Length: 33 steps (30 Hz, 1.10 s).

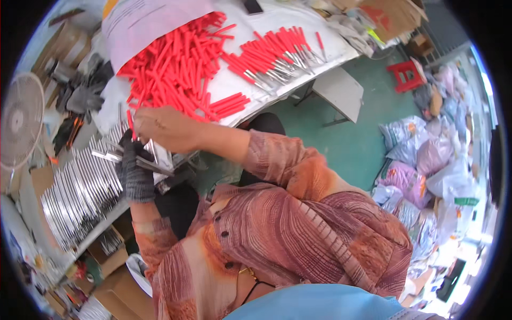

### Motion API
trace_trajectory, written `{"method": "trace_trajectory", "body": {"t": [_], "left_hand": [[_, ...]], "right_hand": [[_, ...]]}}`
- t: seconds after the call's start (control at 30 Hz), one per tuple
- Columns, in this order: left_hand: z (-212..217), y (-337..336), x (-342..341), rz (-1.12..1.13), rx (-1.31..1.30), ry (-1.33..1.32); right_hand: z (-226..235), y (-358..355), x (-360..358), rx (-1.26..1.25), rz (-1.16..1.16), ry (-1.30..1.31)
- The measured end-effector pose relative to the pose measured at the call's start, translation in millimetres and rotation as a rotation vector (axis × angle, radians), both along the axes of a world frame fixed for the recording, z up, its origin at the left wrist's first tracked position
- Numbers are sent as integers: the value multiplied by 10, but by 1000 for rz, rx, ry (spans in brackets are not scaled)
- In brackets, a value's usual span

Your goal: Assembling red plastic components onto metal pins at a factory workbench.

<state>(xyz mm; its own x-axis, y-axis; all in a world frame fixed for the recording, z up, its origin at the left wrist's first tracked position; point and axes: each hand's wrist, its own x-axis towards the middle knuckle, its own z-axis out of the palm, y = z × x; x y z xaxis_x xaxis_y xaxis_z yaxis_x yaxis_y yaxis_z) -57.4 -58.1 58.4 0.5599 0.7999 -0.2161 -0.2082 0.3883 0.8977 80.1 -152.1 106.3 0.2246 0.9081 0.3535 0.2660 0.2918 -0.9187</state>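
Observation:
My left hand [137, 173], in a dark grey knit glove, is closed around a few thin metal rods [106, 155] whose ends stick out on both sides. My bare right hand [162, 128] is right beside it, its fingers curled in at a red tube [130, 119] that stands up between the two hands. The fingertips are partly hidden. Just beyond my right hand lies a big heap of loose red tubes [173, 72]. Left of the gloved hand, many bare silver rods [82, 189] lie side by side on the table.
Red-handled metal rods [277, 56] are spread along the table's far right edge. A large white sack [152, 26] sits behind the heap. At the far left stand a fan [21, 120] and grey gloves [85, 98]. Filled plastic bags [416, 154] and a red stool [406, 74] occupy the floor at right.

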Motion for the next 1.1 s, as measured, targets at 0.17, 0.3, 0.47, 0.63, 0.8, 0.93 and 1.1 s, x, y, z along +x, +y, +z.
{"method": "trace_trajectory", "body": {"t": [0.17, 0.3, 0.47, 0.63, 0.8, 0.93, 1.1], "left_hand": [[-28, 103, -24, -22, -124, -117], [35, 218, -71, 42, -85, -117], [44, 274, -70, 131, -74, 31], [261, 244, -61, 232, -31, 91], [320, 249, 248, 396, -98, 215], [414, 322, 192, 383, -138, 217], [519, 342, 155, 346, -65, 235]], "right_hand": [[173, 77, 398, 178, -527, -2], [127, -374, 1875, -140, -955, -136], [-1406, -1174, 3106, -584, -958, -1006], [-870, -490, 4068, -511, -942, -864], [-1571, 43, 5532, -639, -1116, -860], [-1724, 302, 5813, -523, -910, -613], [-1388, 533, 5485, -765, -1054, -621]]}}
